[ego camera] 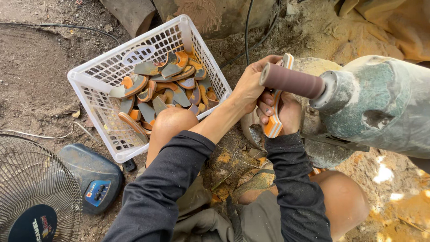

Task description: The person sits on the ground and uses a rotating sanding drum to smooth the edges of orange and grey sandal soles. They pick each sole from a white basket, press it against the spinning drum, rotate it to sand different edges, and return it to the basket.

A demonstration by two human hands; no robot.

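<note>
Both my hands grip one long, flat piece with orange, white and grey layers [273, 123], held upright behind a brown sanding drum [291, 80]. My left hand [251, 83] holds its upper part, fingers wrapped near the drum. My right hand [286, 112] holds its lower end. The drum sticks out to the left from a dusty green-grey motor housing [380, 103]. The middle of the piece is hidden by the drum.
A white plastic basket [94, 83] holding several orange-and-grey curved pieces [165, 92] stands left of my knee [172, 123]. A fan [36, 192] with a dark base is at bottom left. Cables [246, 36] cross the sawdust-covered ground. A log lies at top.
</note>
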